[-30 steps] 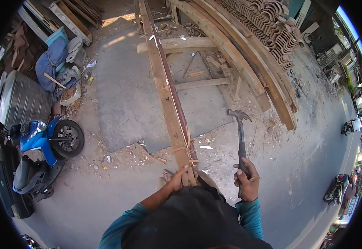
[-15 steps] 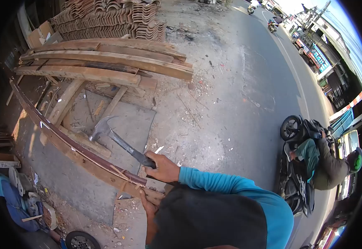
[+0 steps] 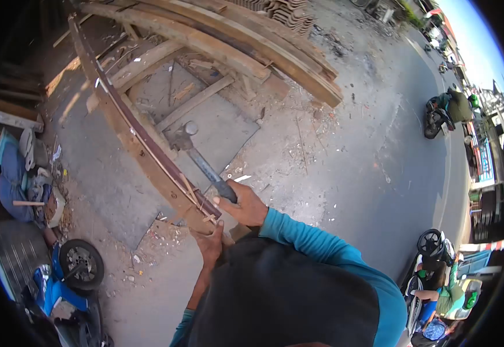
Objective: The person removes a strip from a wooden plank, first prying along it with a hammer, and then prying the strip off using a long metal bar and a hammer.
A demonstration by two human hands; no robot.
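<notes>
Beyond my hands lies the stack of beams [image 3: 298, 72]. Nearer, the long plank [image 3: 153, 173] runs away from my left hand [image 3: 208, 246], which is clamped on its near end, and a dark red strip [image 3: 171, 165] follows its right side. Right of that, my right hand [image 3: 246, 203] grips the hammer [image 3: 204, 166] above the ground. Half a second ago its claw pointed away from the plank; now I've turned it over, apparently presenting claw rather than striking face. Slivers [image 3: 189, 189] sit just ahead of my left hand.
</notes>
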